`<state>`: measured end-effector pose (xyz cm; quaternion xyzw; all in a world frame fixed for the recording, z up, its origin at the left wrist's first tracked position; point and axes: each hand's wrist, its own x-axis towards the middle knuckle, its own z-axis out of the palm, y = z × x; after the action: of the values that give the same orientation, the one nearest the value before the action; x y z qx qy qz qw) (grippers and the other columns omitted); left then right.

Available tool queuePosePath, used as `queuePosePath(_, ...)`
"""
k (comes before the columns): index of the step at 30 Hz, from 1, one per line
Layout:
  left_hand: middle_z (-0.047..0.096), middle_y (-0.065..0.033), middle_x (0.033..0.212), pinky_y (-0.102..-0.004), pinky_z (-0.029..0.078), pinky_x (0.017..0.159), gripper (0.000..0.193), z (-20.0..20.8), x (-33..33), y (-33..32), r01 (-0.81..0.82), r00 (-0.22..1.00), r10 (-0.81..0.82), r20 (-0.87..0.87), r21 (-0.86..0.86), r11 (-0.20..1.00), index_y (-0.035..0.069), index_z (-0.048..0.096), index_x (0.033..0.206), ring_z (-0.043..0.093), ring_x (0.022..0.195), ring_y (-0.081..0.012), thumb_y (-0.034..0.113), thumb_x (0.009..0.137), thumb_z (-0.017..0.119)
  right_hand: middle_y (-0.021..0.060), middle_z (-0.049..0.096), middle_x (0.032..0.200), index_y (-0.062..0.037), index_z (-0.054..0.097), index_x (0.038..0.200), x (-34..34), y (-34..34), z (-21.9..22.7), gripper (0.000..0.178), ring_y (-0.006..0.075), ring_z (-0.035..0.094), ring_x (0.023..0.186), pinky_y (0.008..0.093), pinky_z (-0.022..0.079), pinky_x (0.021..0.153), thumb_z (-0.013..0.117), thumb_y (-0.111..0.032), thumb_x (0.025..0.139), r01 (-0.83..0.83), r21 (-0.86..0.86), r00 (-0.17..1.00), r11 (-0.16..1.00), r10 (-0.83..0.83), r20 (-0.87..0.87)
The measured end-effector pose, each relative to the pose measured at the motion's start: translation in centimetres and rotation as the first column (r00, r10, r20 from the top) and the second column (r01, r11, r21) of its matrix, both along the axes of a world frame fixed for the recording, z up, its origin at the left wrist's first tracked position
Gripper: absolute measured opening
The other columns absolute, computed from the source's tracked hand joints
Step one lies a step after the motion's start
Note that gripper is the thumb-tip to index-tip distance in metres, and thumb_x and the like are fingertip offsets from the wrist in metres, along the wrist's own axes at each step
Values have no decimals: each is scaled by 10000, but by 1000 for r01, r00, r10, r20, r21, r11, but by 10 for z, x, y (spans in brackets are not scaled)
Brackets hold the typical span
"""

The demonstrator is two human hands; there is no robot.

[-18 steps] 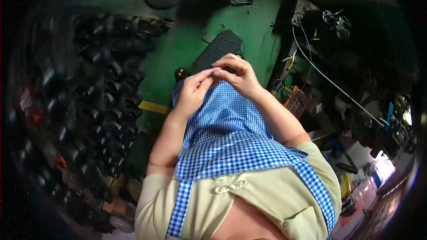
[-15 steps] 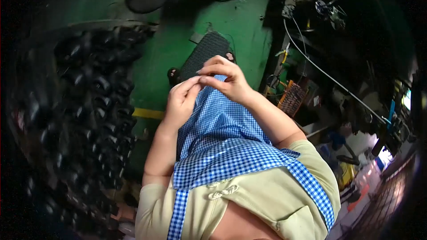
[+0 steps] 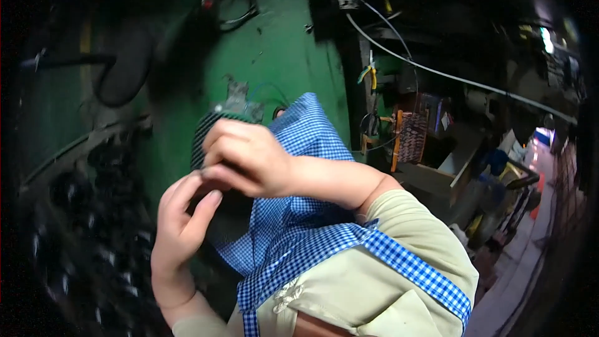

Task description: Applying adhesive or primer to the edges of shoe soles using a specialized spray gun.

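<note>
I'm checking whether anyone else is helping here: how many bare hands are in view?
2: the left hand, left of the picture's middle, and the right hand, above and to the right of it. More could be hidden in the dark surroundings.

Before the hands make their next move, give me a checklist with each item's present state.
1. Bare left hand and bare right hand both in view: ok, close together.
2. Object between the fingers: cannot tell; fingertips blurred and partly hidden.
3. Blue-and-white checked cloth apron worn over the front: ok.
4. Long pale cable at upper right apart from both hands: ok.
5. Heap of dark glossy pieces at lower left clear enough to count: not ok, too dim and blurred.
</note>
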<state>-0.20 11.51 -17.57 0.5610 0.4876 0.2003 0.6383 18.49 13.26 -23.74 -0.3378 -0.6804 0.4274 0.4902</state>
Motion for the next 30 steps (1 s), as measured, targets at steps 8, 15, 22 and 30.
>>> queuePosePath(8,645,-111,776,-351,476,672,278,7,37,-51,158,980,-54,-190,587,794,-17,630,990,611,704,-268,7,717,668,110,525,827,-12,507,854,21,-36,-16,138,257,552,670,332,448,579,540,-112,945,36,207,957,978,26,-290)
queuePosePath(15,612,-118,1049,-270,463,804,235,-5,33,-172,-271,914,121,387,360,893,-48,609,1130,583,866,-172,55,920,619,61,417,731,-25,443,806,111,-125,-8,265,147,457,629,300,395,573,465,-194,1008,1,-212,945,977,-70,-320)
queuePosePath(22,641,-65,970,-266,453,779,290,-44,88,-213,-323,876,185,445,256,911,-22,627,1111,583,846,-136,209,939,649,24,542,753,-11,584,848,254,-181,-60,218,79,540,676,249,441,589,557,-187,975,713,-86,701,696,-704,117)
queuePosePath(30,569,-30,680,-232,426,553,119,-46,174,-200,-317,788,224,573,66,946,33,576,842,512,578,-93,96,940,598,135,453,1361,-89,494,1336,258,-210,-64,604,258,608,1074,370,510,899,756,-260,819,648,99,714,755,-647,266)
